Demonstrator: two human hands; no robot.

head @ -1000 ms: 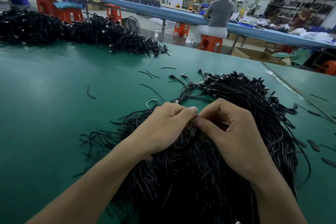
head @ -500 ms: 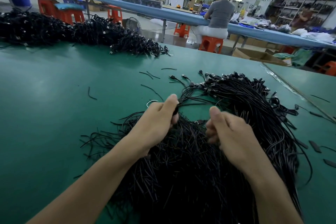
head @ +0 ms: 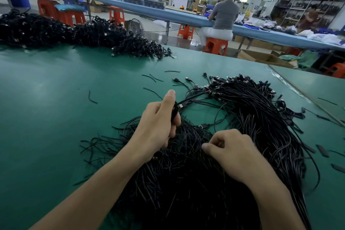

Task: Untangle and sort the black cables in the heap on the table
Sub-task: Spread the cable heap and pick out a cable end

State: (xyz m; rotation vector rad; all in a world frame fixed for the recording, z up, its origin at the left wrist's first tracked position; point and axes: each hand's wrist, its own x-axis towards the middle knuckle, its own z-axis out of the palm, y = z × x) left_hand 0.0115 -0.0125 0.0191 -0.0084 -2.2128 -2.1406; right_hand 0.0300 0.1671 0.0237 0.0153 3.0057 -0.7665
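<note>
My left grip (head: 156, 127) clasps a thin black plastic-sheathed cable (head: 194, 98), raised to draw it from the tangled black cable heap (head: 186, 183) on the green tabletop (head: 56, 108); my right grip (head: 235, 155), curled on the heap to steady it, holds what I cannot tell.

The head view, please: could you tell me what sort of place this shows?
Probably a cable-assembly factory floor: big heaps of black cables on a long green worktable, a seated worker at another bench, stocked shelving behind.

Person (head: 225, 15) seated on orange stool (head: 215, 45) at long blue bench (head: 149, 10); cardboard boxes (head: 261, 58) on the floor.
</note>
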